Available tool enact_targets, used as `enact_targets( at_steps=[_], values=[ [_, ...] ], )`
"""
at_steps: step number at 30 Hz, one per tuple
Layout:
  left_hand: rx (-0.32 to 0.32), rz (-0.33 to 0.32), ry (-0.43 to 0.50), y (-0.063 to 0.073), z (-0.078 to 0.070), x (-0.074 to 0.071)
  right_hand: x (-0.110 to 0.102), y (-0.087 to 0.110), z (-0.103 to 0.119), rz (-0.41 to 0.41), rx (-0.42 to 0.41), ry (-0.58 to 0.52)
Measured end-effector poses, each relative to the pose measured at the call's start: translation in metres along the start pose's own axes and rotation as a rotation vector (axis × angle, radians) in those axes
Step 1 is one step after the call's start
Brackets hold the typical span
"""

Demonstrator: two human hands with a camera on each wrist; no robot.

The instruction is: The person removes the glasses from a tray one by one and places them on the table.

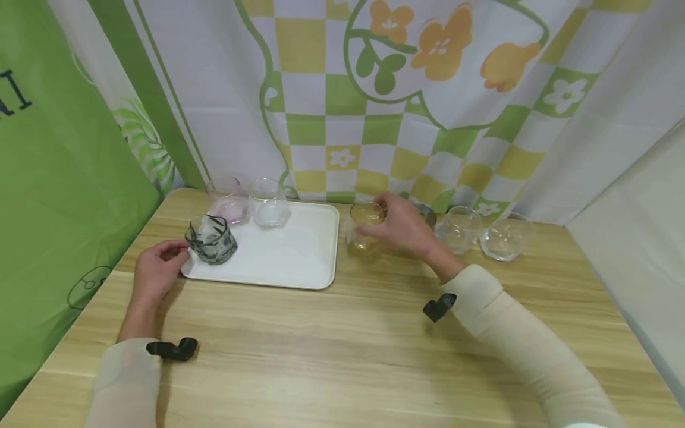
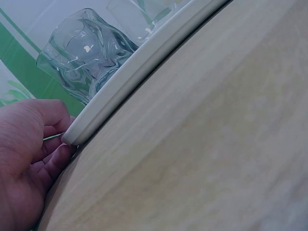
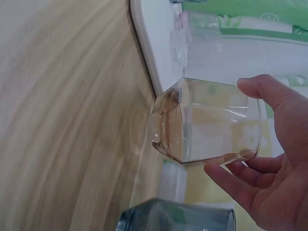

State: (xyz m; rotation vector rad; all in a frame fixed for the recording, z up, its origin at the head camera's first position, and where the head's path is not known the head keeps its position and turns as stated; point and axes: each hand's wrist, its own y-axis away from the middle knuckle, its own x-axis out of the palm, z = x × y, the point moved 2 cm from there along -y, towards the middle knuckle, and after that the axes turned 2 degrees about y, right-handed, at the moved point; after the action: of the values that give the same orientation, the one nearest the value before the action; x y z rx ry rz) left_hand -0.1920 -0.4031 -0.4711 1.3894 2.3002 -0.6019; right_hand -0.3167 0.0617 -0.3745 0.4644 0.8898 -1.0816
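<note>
Pale wood tabletop: left hand pinches white tray at eight o'clock, right hand grips amber glass at tray's three; best kept upright over the rim.

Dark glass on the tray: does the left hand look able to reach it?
Probably yes: nothing visible stands between the left hand and the dark glass, though that hand pinches the tray and would likely need to let go.

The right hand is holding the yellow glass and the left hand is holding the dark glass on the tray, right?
Not quite: the left hand holds the edge of the tray, not the dark glass, as the left wrist view shows. The right hand does hold the yellow glass.
</note>
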Motion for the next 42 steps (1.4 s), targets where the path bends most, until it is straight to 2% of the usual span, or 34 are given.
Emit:
enact_targets(
  at_steps=[12,20,31,42],
  values=[
    [-0.008,0.010,-0.017,-0.001,0.004,0.000,-0.007,-0.004,-0.008,-0.031,0.011,0.058],
    [-0.012,0.025,-0.024,-0.001,0.001,0.002,-0.008,-0.007,-0.011,-0.022,0.063,0.093],
    [-0.019,0.020,-0.023,0.001,0.001,0.002,-0.007,-0.011,-0.014,-0.046,0.087,0.136],
    [-0.028,0.018,-0.023,-0.001,0.002,0.000,-0.011,-0.015,-0.004,0.022,0.057,0.221]
  ],
)
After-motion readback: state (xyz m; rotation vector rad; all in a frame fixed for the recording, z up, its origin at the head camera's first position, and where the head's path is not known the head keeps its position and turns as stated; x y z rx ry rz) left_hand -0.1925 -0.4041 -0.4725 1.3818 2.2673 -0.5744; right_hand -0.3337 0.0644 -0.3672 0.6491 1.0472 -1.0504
